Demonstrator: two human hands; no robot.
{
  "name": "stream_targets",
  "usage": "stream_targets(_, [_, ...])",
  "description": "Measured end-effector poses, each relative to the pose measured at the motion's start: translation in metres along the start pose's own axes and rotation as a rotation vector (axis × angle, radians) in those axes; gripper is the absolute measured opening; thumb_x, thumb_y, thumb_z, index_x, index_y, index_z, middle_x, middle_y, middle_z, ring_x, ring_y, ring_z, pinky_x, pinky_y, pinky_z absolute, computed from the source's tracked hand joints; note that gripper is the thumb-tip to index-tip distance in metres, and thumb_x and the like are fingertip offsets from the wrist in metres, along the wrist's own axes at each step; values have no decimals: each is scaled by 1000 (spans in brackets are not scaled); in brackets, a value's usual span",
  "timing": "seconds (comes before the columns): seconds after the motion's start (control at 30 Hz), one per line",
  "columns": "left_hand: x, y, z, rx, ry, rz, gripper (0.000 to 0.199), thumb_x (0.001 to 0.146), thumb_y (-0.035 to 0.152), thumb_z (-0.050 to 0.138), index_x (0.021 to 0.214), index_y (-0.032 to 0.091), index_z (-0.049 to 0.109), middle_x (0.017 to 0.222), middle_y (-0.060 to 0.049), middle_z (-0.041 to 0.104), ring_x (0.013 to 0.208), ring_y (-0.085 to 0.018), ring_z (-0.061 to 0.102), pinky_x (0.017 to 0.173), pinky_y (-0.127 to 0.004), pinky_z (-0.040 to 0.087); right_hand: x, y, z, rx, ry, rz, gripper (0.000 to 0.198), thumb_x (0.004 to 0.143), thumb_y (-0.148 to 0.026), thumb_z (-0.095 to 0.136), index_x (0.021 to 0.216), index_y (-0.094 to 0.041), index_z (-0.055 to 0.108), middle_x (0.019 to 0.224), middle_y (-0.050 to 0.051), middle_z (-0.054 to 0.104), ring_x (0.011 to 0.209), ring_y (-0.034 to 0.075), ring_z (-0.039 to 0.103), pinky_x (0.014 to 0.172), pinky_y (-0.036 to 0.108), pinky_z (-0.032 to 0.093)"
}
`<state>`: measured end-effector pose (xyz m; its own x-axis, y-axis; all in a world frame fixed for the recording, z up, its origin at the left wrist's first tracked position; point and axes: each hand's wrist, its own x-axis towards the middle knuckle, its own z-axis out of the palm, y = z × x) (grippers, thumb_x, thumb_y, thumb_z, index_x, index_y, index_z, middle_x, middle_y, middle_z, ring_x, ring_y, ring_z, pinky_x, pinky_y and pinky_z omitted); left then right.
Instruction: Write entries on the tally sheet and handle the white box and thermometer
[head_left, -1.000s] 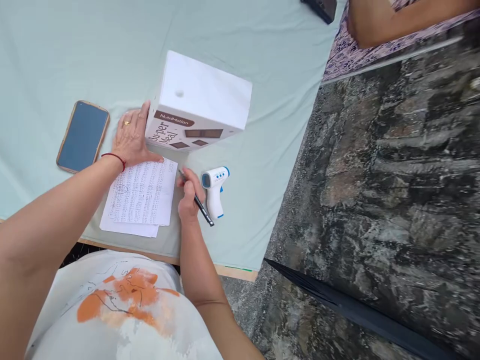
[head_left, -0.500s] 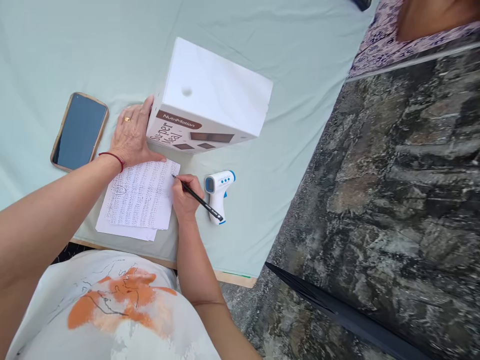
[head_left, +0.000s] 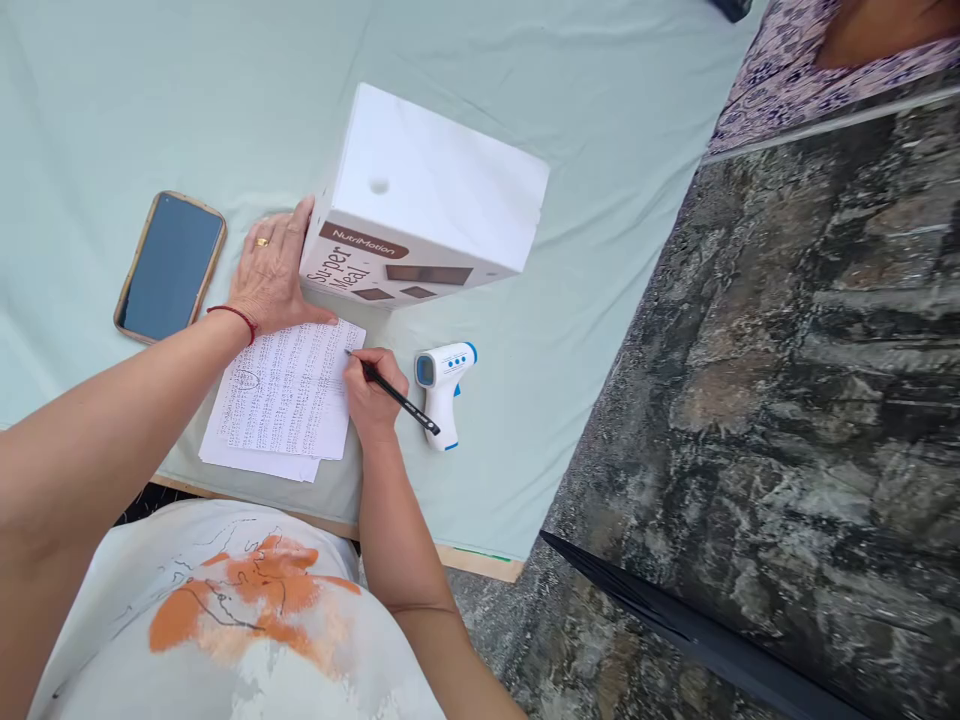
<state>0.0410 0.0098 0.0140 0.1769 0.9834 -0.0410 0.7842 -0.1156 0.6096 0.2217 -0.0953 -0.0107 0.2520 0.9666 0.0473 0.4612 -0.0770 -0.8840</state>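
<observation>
Between its fingers my right hand (head_left: 377,393) grips a black pencil (head_left: 401,400), its tip at the right side of a printed sheet (head_left: 289,400). Rows of small characters fill the page, and one spot at its left is circled. More white paper (head_left: 259,467) lies underneath. My left hand (head_left: 274,272), with a gold ring and a red wrist cord, is spread open. Its thumb rests at the sheet's top edge, and its fingertips are against the left side of a white NutriMotion box (head_left: 442,175).
A smartphone (head_left: 170,267) with a dark screen lies left of my left hand. Right of the pencil is a white and blue infrared thermometer (head_left: 444,392). Pale green cloth (head_left: 585,250) covers the table. Beyond its right edge are stone ground (head_left: 765,400) and another person's patterned clothing (head_left: 780,75).
The whole view has shifted slightly, so everything sits a little farther right. The pencil is tilted a bit differently in my right hand. My left hand keeps its place by the box.
</observation>
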Motion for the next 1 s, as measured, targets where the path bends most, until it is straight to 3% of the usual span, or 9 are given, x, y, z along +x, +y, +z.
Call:
stream_targets(0.43, [1,-6,4,-2,33,31,134,40,69,92,148,19,31,151,-19,43,147,-44,33,128,-57,14,-1,-2,-2,2,6,16,13,78,-31,51,71,-23,59,62,-4,57,62,14,53,62,29,46])
stream_targets(0.7, [1,-6,4,-26,22,32,132,44,72,89,149,19,30,152,-17,41,148,-45,30,128,-58,13,-1,-1,-1,9,26,24,14,79,-32,52,72,-22,59,63,-3,57,62,14,52,62,29,46])
stream_targets(0.87, [1,-9,6,-78,38,19,119,53,72,86,148,23,34,150,-15,42,150,-45,28,128,-59,15,-1,0,1,0,30,11,15,78,-32,51,72,-22,60,63,-4,56,61,14,51,62,29,45])
stream_targets(1.0, [1,-11,7,-74,45,27,123,49,72,88,148,24,33,153,-15,41,149,-44,29,129,-59,13,-1,-1,0,18,36,11,14,78,-31,52,72,-22,60,63,-4,57,61,14,51,62,29,46])
